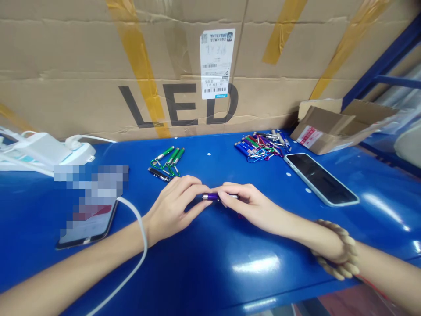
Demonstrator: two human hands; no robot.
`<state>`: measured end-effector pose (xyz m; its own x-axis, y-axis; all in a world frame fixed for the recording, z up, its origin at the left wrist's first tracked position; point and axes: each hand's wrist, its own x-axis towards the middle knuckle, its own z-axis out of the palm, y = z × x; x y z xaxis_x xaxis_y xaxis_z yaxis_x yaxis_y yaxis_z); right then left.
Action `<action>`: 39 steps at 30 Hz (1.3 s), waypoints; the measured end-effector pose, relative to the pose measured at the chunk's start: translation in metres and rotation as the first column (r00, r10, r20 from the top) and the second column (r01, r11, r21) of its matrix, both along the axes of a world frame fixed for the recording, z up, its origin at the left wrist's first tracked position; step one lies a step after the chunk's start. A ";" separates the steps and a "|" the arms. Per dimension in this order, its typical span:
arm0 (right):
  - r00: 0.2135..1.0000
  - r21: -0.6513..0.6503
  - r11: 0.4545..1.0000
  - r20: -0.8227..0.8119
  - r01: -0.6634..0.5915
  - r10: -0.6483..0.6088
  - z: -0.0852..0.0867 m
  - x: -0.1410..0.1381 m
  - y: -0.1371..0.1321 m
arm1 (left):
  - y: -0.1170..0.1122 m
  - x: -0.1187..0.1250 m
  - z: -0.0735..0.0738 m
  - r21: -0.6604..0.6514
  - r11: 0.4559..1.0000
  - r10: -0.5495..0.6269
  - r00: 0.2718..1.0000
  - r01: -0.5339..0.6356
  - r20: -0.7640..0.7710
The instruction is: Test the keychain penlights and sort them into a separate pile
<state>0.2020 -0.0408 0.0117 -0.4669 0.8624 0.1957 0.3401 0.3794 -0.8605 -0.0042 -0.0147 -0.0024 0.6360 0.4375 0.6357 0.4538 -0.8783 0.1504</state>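
Between my two hands lies a small purple keychain flashlight (pixel 213 197), level above the blue table. The fingertips of my left hand (pixel 179 204) pinch its left end. My right hand (pixel 251 204) grips the other end, its thumb and fingers covering much of the barrel. Just beyond my left hand are several green keychain flashlights (pixel 176 156) with carabiner clips, and a black one (pixel 158 174). Farther off to the right sits a pile of blue, red, green and silver flashlights (pixel 259 147) with clips.
A phone in a pale case (pixel 320 179) lies at right, near an open cardboard box (pixel 324 127). On the left are another phone (pixel 88 219), its white cable (pixel 141 224) crossing my left forearm, and a power strip (pixel 79 153). A large carton (pixel 88 66) stands behind.
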 end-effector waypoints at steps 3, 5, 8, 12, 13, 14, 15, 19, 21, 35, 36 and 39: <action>0.998 0.021 1.000 0.055 0.018 -0.019 -0.002 0.001 0.000 | -0.003 -0.002 0.003 -0.122 0.990 -0.069 0.997 0.074 0.045; 0.994 0.043 0.998 0.099 0.043 -0.047 -0.003 0.001 0.000 | -0.006 -0.003 0.004 -0.218 0.968 -0.101 0.988 0.125 0.115; 0.983 0.088 0.995 0.170 0.048 -0.063 -0.003 0.002 -0.001 | -0.010 -0.004 0.004 -0.363 0.921 -0.061 0.971 0.145 0.233; 0.978 0.143 0.990 0.209 -0.007 -0.023 -0.004 0.004 -0.001 | -0.010 -0.003 -0.001 -0.490 0.857 0.003 0.950 0.158 0.311; 0.977 0.154 0.988 0.212 -0.018 -0.015 -0.004 0.004 -0.001 | -0.010 -0.003 -0.003 -0.487 0.857 0.004 0.945 0.165 0.328; 0.976 0.162 0.986 0.218 -0.025 -0.011 -0.005 0.005 -0.002 | -0.009 -0.003 -0.004 -0.476 0.862 0.001 0.940 0.172 0.341; 0.974 0.167 0.985 0.225 -0.030 -0.009 -0.005 0.005 -0.002 | -0.008 -0.003 -0.005 -0.460 0.870 -0.007 0.937 0.178 0.350; 0.966 0.178 0.983 0.259 -0.044 -0.004 -0.005 0.005 -0.002 | -0.007 -0.003 -0.005 -0.456 0.870 -0.021 0.937 0.189 0.348; 0.962 0.168 0.985 0.274 -0.042 -0.006 -0.004 0.005 -0.002 | -0.006 -0.001 -0.004 -0.529 0.829 0.019 0.935 0.184 0.354; 0.971 0.112 0.994 0.237 -0.017 -0.010 -0.002 0.008 -0.001 | 0.004 0.002 -0.009 -0.756 0.584 0.181 0.860 0.296 0.476; 0.970 0.122 0.992 0.242 -0.013 -0.017 -0.002 0.008 -0.001 | 0.004 0.001 -0.009 -0.753 0.591 0.175 0.865 0.290 0.470; 0.964 0.130 0.991 0.266 -0.016 -0.019 -0.001 0.008 -0.002 | 0.002 0.001 -0.008 -0.740 0.615 0.149 0.882 0.272 0.448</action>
